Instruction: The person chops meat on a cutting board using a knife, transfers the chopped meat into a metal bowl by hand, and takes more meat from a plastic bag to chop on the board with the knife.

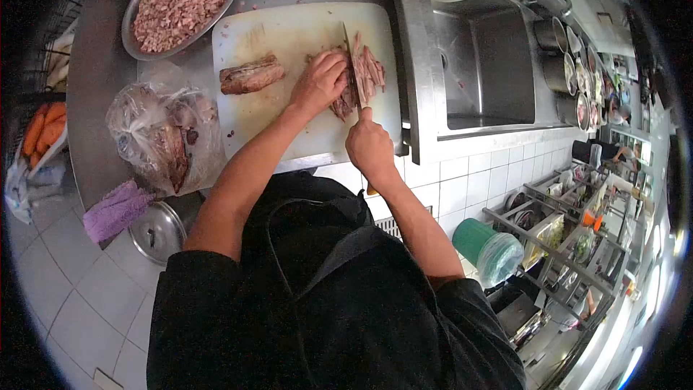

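Observation:
My right hand (370, 146) is closed round the handle of a knife (356, 65), whose blade points away from me across the cutting board (317, 23). Beside the blade, my left hand (321, 83) presses with bent fingers on meat that it partly covers. Cut strips of meat (370, 72) lie just right of the blade. A larger brown piece of meat (252, 75) rests on the left part of the board, apart from both hands.
A metal bowl (130, 32) of diced meat stands at the upper left. Below it lies a clear plastic bag (137, 119) with meat, near a purple cloth (115, 211) at the counter edge. A sink (498, 65) is on the right, with a green bin (476, 242) lower down.

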The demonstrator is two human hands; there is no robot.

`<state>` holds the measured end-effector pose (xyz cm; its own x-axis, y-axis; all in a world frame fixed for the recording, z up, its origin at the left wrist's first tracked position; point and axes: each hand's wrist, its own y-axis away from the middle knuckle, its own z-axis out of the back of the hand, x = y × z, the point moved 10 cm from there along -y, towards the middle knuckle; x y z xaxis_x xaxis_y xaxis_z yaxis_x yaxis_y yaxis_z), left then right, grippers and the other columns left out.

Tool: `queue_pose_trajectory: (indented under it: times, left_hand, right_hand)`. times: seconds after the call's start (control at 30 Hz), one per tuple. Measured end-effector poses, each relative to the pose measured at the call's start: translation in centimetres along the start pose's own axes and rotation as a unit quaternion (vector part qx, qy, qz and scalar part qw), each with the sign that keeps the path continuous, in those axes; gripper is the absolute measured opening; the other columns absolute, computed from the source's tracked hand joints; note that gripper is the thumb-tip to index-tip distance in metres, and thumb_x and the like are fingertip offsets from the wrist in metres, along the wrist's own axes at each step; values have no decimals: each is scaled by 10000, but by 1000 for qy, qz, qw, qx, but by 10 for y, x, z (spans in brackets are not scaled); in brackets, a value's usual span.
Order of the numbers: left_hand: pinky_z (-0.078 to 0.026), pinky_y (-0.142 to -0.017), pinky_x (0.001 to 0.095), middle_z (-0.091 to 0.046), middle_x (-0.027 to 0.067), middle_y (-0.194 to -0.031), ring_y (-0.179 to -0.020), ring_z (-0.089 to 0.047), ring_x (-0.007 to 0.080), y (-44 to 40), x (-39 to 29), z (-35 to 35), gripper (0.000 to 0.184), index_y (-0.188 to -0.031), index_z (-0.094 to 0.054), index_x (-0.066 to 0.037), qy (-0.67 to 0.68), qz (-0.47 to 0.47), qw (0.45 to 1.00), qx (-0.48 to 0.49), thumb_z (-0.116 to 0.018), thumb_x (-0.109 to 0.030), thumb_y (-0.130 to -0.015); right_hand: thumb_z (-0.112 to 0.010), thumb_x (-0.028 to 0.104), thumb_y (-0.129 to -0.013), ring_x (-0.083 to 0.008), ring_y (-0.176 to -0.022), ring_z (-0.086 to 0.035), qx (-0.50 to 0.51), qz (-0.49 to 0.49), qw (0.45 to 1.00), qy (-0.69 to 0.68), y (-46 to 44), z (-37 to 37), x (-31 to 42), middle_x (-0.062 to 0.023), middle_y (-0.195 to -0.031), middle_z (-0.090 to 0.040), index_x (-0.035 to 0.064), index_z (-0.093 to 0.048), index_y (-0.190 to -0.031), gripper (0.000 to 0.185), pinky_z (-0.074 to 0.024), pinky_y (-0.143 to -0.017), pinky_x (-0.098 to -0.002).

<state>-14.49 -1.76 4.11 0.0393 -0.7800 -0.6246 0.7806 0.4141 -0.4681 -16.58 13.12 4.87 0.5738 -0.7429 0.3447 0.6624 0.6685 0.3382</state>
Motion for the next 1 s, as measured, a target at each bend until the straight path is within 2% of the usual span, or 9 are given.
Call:
queue_pose_trajectory:
  times: [0.1, 0.3, 0.37, 0.47, 0.53, 0.63, 0.73, 0.83, 1.0]
  left_hand:
    - [-444, -1071, 456, -608, 165, -1244, -1226, -533, 371, 1, -3, 3, 315, -1134, -643, 26, 0, -13, 1000, -25, -680, -96, -846]
    - [-457, -1056, 440, -610, 152, -1256, -1237, -530, 368, 1, -2, 3, 285, -1138, -647, 11, -9, -18, 999, -25, -679, -98, -877]
    - [-460, -1048, 439, -614, 152, -1245, -1226, -537, 368, 3, -3, 5, 268, -1128, -650, 14, 6, -17, 999, -46, -677, -85, -880]
    - [-465, -1031, 442, -620, 154, -1224, -1200, -551, 365, 7, -2, 10, 238, -1102, -655, 21, 15, -12, 996, -83, -670, -65, -881]
    - [-468, -1019, 445, -623, 156, -1210, -1184, -559, 363, 5, -3, 17, 219, -1082, -657, 28, -3, -9, 995, -96, -665, -58, -881]
    - [-467, -1010, 456, -624, 158, -1205, -1172, -561, 365, 4, -1, 16, 206, -1064, -657, 32, -7, -3, 996, -88, -665, -50, -874]
    - [-462, -1018, 463, -628, 161, -1207, -1182, -558, 371, 2, 1, 12, 205, -1053, -659, 33, -13, 4, 998, -58, -673, -47, -864]
    - [-481, -987, 438, -650, 144, -1136, -1139, -585, 338, 2, -3, 16, 156, -975, -678, 13, -27, -16, 996, -86, -662, -93, -860]
    - [-490, -982, 437, -656, 152, -1135, -1125, -593, 344, 0, -5, 17, 168, -977, -678, 21, -24, -24, 995, -92, -678, -80, -843]
  right_hand:
    - [-495, 158, -925, -502, -812, -686, 12, 15, 999, 28, -18, -12, -4, -318, -865, -686, -16, -430, -1109, 262, -560, -735, -572]
    - [-526, 201, -911, -532, -990, -641, 25, 40, 998, -33, -77, 1, 1, -353, -1055, -659, -25, -431, -1169, 356, -502, -920, -573]
    - [-516, 178, -913, -537, -975, -640, -164, 214, 963, -31, -70, 26, 15, -357, -1035, -660, -22, -438, -1195, 355, -490, -929, -580]
    - [-507, 170, -916, -529, -915, -657, -82, 144, 986, -12, -57, 36, 15, -350, -966, -670, -34, -428, -1269, 416, -513, -867, -585]
    - [-498, 164, -919, -522, -865, -668, 13, 58, 998, 21, -36, 47, 23, -348, -900, -674, -43, -421, -1299, 440, -528, -819, -588]
    - [-497, 148, -917, -512, -794, -675, -11, 52, 997, 51, -16, 49, 23, -345, -812, -665, -52, -437, -1238, 383, -537, -751, -594]
    - [-494, 140, -917, -519, -782, -671, 1, 49, 998, 45, -3, 40, 18, -352, -803, -658, -36, -452, -1105, 261, -534, -753, -599]
    - [-490, 142, -944, -553, -772, -643, -2, 44, 999, 16, 4, 36, 15, -366, -782, -641, -23, -435, -1037, 196, -515, -731, -622]
    - [-479, 133, -926, -539, -788, -664, 23, 40, 999, 19, 8, 26, 13, -365, -804, -656, -32, -433, -1093, 239, -529, -749, -616]
